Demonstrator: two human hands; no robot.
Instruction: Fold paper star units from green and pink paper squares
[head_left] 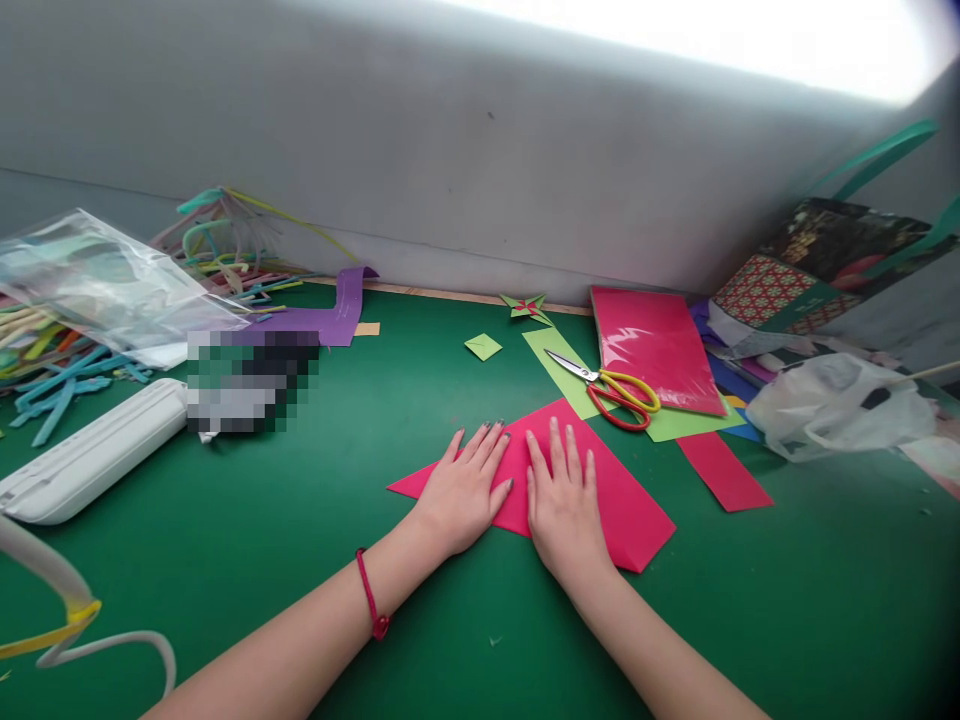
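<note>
A folded sheet of red paper [622, 490] lies on the green table in front of me. My left hand [466, 490] rests flat on its left part, fingers spread, with a red cord bracelet [369, 595] on that wrist. On the middle of the sheet my right hand [564, 500] lies flat too, fingers apart and pointing away from me. Both palms cover part of the paper. Just beyond its upper edge, scissors [611, 388] with red and yellow handles lie partly open on light green paper [559, 360].
A red paper pack [652, 350] and a red strip [726, 472] lie to the right, near a plastic bag [840, 405]. Farther back are a small green square [482, 346] and a folded star [527, 306]. Pipe cleaners [67, 385] and a white elongated object [97, 450] are left.
</note>
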